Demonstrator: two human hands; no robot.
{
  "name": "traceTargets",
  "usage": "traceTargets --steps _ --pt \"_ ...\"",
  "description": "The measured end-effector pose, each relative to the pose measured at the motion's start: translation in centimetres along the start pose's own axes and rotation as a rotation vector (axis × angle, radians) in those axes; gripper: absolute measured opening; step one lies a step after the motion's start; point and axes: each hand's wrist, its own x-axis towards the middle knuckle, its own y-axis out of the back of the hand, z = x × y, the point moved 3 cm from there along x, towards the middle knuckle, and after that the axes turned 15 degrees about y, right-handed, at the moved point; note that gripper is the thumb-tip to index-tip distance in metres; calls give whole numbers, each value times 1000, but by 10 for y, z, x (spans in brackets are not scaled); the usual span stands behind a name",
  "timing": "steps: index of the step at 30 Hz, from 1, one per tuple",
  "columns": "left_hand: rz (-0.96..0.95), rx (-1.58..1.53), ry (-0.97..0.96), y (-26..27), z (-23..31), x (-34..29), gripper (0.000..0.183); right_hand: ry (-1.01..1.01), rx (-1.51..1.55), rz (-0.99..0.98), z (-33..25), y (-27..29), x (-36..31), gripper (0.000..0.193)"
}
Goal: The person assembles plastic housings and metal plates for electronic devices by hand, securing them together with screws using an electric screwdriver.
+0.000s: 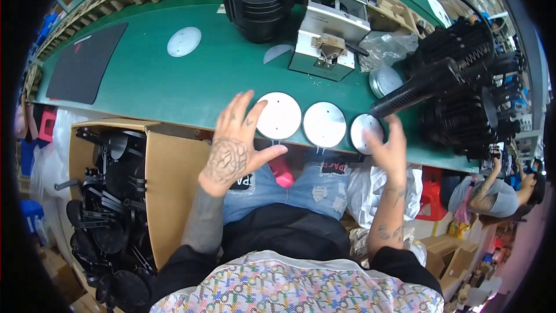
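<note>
Three round, white-faced discs lie in a row along the near edge of the green table. My left hand (230, 149) is open, fingers spread, with a fingertip at the rim of the left disc (279, 117). The middle disc (324, 124) lies between my hands, touched by neither. Over the right disc (359, 129) my right hand (389, 149) has thumb and fingers apart, partly covering it. Whether it touches the disc I cannot tell. Dark stems stick out below the left and middle discs toward me.
A stack of metal discs (384, 80) sits beside black ribbed parts (463, 81) at the right. Behind are a metal fixture (327, 40), black round parts (259, 6), a loose disc (184, 42) and a dark mat (87, 64). A cardboard box (174, 191) of black parts stands lower left.
</note>
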Motion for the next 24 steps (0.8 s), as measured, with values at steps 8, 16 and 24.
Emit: traceTargets --steps 8,16,24 --pt "-105 -106 64 -49 -1 10 92 -135 -133 -159 -19 -2 -23 99" --pt "-174 -215 109 -30 2 2 76 196 137 -263 -46 -43 11 97" --pt "-290 -458 -191 -6 40 29 74 116 208 -141 -52 -60 4 115"
